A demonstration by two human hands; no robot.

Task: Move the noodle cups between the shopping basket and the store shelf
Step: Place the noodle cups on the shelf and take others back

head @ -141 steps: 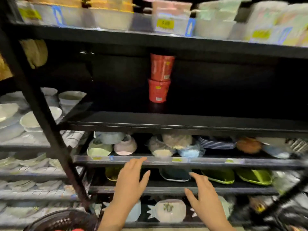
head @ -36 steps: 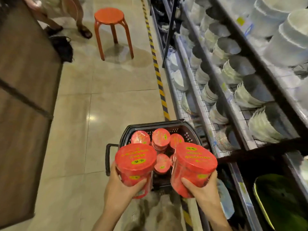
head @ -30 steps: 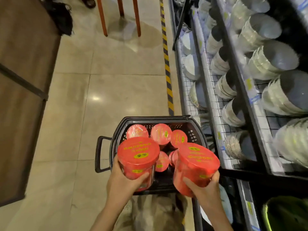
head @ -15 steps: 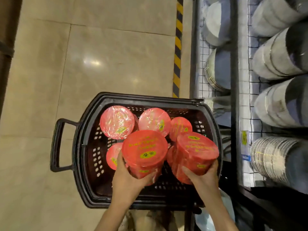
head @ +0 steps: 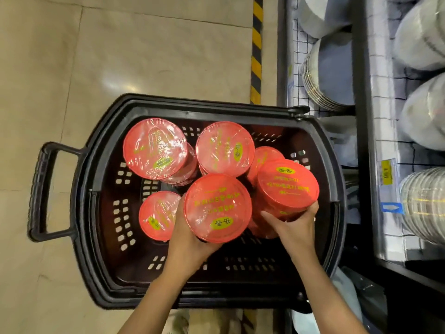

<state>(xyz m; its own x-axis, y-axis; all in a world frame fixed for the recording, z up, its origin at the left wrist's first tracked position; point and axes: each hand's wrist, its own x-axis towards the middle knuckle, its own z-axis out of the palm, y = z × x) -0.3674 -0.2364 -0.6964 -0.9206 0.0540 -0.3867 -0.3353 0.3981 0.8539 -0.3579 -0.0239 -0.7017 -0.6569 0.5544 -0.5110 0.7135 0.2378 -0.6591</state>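
Observation:
A black shopping basket [head: 84,237] stands on the floor below me with several red noodle cups [head: 155,148] inside, lids up. My left hand [head: 190,244] grips one red noodle cup [head: 218,208] from below, over the basket's middle. My right hand [head: 296,227] grips a second red noodle cup [head: 287,186] just to its right, near the basket's right wall. Both held cups sit low, among the others. The store shelf [head: 368,141] runs along the right edge.
Stacks of plates and bowls [head: 330,71] fill the wire shelves on the right. A yellow-and-black floor stripe [head: 256,51] runs beside the shelf base. Beige floor tiles [head: 72,56] spread to the left of the basket's handle [head: 41,191].
My view tilted from the aisle down onto the basket. Both hands brought their two cups lower, down in among the cups in the basket.

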